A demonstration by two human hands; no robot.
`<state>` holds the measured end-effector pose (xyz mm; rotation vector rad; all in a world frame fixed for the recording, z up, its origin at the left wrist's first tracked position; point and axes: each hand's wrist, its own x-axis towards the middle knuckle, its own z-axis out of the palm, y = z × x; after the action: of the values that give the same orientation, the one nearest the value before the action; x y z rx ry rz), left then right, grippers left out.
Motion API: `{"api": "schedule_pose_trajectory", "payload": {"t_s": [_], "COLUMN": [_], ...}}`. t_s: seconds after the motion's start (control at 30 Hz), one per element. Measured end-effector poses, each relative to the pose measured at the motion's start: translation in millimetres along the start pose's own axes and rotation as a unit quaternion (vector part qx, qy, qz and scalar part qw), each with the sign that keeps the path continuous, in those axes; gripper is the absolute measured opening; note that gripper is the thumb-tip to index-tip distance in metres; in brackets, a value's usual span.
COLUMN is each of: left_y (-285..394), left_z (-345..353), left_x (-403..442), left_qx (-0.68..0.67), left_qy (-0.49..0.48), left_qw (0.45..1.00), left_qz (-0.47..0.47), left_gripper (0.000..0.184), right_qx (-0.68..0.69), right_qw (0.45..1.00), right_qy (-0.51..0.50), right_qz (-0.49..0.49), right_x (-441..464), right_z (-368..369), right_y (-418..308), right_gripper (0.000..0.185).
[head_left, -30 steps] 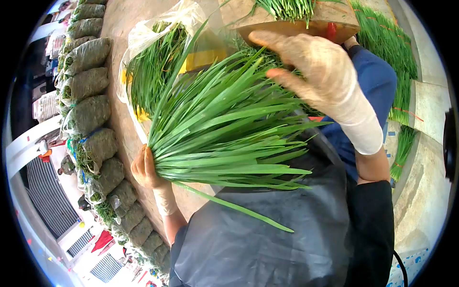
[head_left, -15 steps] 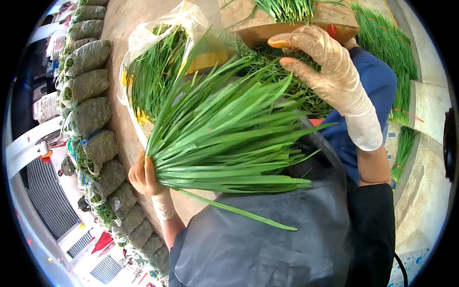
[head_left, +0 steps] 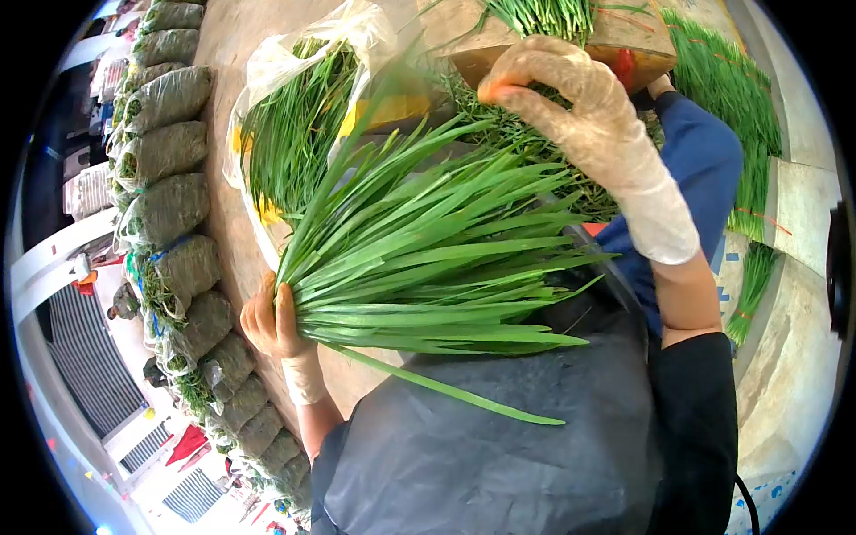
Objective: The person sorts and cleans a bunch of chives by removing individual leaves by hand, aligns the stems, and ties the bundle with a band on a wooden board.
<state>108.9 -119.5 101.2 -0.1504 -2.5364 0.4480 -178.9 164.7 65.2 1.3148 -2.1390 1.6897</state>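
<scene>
My left hand (head_left: 272, 323), in a thin glove, is closed around the gathered end of a bunch of garlic chives (head_left: 428, 267). The long flat leaves fan out rightward over the black apron (head_left: 481, 446). One leaf (head_left: 446, 389) hangs apart below the rest. Above the leaf tips, my right hand (head_left: 580, 98) is raised, also gloved, with thumb and fingers pinched together. Something orange shows at its fingertips; whether it is a thing held or a bare fingertip, I cannot make out.
A plastic bag (head_left: 366, 31) of chives stands ahead. Cut greens (head_left: 596, 201) lie beneath my right hand, beside a wooden block (head_left: 481, 67) bearing more chives. Tied bundles (head_left: 722, 98) lie at right. Several filled sacks (head_left: 169, 211) line the left.
My right hand has moved slightly left, and its thumb and fingers have come from apart to pinched. My left hand keeps its hold on the chives, nearly still.
</scene>
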Motion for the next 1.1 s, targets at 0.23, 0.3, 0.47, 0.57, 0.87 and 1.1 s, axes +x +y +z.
{"api": "schedule_pose_trajectory", "payload": {"t_s": [0.23, 0.3, 0.47, 0.57, 0.87, 1.1], "left_y": [-5, -2, 1, 1, -7, -18], "left_z": [6, 8, 7, 9, 17, 26], "left_x": [1, 3, 6, 4, -10, -33], "left_qx": [-0.009, -0.002, 0.013, 0.015, -0.034, -0.036], "left_qy": [-0.006, -0.002, -0.005, -0.007, 0.04, 0.08], "left_qw": [1.0, 1.0, 1.0, 1.0, 0.997, 0.988], "left_qz": [-0.006, -0.013, -0.014, -0.017, -0.055, -0.13], "left_gripper": [0.034, 0.03, 0.024, 0.024, 0.041, 0.039], "right_qx": [-0.118, -0.137, -0.141, -0.127, -0.205, -0.137], "right_qw": [0.982, 0.977, 0.972, 0.98, 0.976, 0.99], "right_qy": [-0.095, -0.115, -0.113, -0.057, -0.063, -0.039], "right_qz": [-0.116, -0.114, -0.148, -0.141, 0.033, 0.013], "right_x": [-7, -10, -9, -5, -30, -18], "right_z": [-16, 5, 42, 45, -45, -50], "right_y": [-45, -52, -53, -58, -14, -39], "right_gripper": [0.041, 0.042, 0.027, 0.017, 0.016, 0.026]}}
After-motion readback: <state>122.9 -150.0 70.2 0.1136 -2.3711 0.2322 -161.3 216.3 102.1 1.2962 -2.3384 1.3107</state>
